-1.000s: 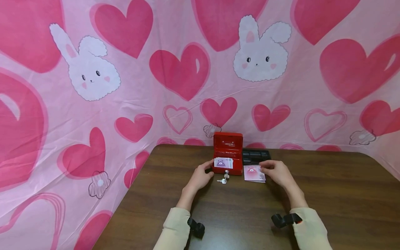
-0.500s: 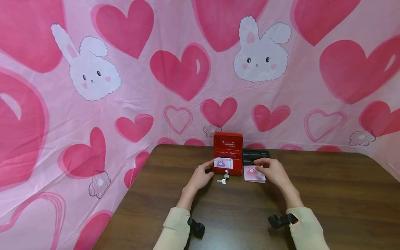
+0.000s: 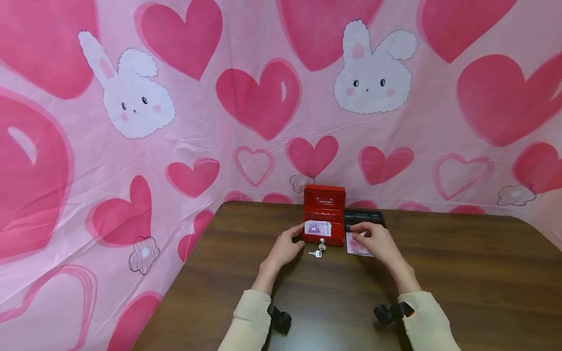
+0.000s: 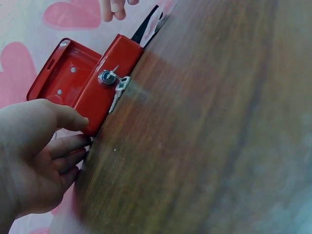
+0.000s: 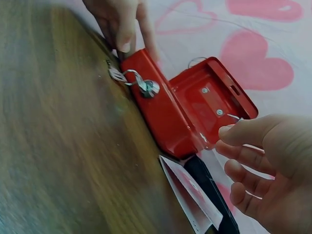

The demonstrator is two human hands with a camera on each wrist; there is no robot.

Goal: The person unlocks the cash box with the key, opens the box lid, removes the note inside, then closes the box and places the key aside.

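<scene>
An open red cash box (image 3: 325, 240) stands on the table, with a key in its front lock (image 5: 149, 88) and another key (image 3: 318, 254) hanging from it. Banknotes (image 3: 318, 228) lie in its left part. My left hand (image 3: 283, 248) holds the box's left front corner, thumb at the front and fingers along the side. Over pink banknotes (image 3: 356, 249) beside the box hovers my right hand (image 3: 379, 243), thumb and fingers bent. In the right wrist view a thin silvery bit (image 5: 235, 117) shows by the thumb; whether it is held cannot be made out.
A black ribbed tray (image 3: 363, 217) lies right of the box, behind the loose notes. Brown wooden table (image 3: 478, 273) surrounds these things. A pink heart-patterned cloth (image 3: 263, 39) hangs behind the table's far edge and along its left side.
My right hand has moved left across the loose banknotes toward the box; the notes stayed on the table. My left hand keeps its place at the box. The head view has shifted slightly.
</scene>
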